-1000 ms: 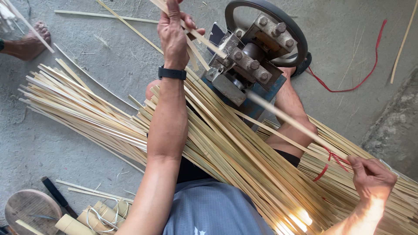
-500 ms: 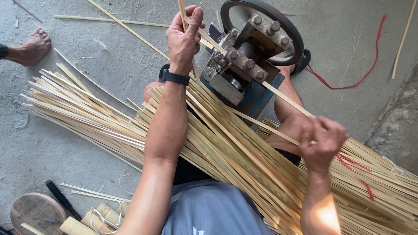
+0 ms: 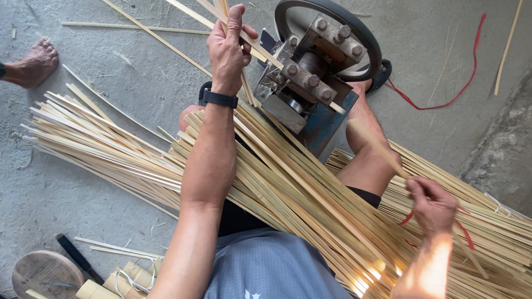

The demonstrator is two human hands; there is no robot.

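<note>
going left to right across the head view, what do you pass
bare foot of another person → round wooden stool top → left hand gripping thin bamboo strips → grey metal roller machine with black wheel → right hand pinching one pale bamboo strip → red cord on the concrete floor

Grey concrete floor (image 3: 127, 61), rough, littered with pale fibres. Metal splitting machine (image 3: 318, 66) stands on it, dark wheel on the far side. Left of the machine: loose bamboo strips (image 3: 138, 25) lying singly; beyond them, at the frame edge, a bare foot (image 3: 34, 65). Right of the machine: red cord (image 3: 443, 99) looping across the floor. Nearer than the machine, to its left: fanned heap of split bamboo slats (image 3: 94, 144). Further toward the near-left corner: round wooden stool (image 3: 44, 274), dark-handled knife (image 3: 77, 257), short bamboo sections (image 3: 124, 277).
</note>
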